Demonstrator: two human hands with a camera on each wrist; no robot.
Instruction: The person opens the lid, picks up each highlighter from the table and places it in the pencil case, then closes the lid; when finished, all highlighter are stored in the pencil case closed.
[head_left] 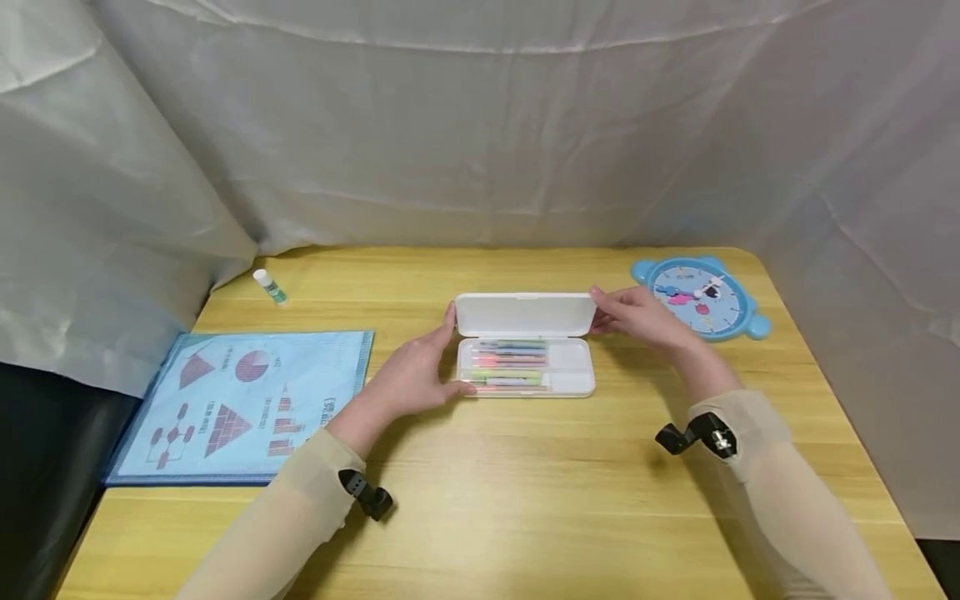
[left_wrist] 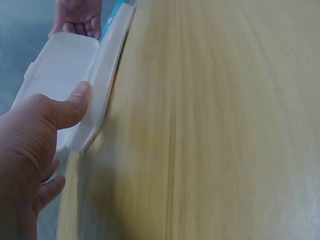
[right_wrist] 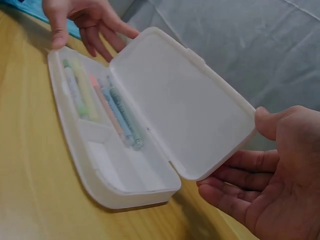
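A white pencil case [head_left: 570,379] lies on the table with its lid [head_left: 525,315] raised on the hinge at the back. Several pens and highlighters [right_wrist: 122,117] fill the left part of its compartments. My left hand [head_left: 412,375] holds the case at its left end, thumb on the front rim and index finger up at the lid's edge. At the other end my right hand [right_wrist: 285,172] grips the lid's right corner, thumb on the inner side and fingers behind. The left wrist view shows the left thumb [left_wrist: 75,102] against the case's front side.
A blue document bag [head_left: 255,408] with printed charts lies at the left, partly under the left forearm. A glue stick [head_left: 270,286] lies behind it. A blue toy clock [head_left: 701,297] sits at the back right, just beyond the right hand. A grey curtain [head_left: 495,133] hangs behind the table.
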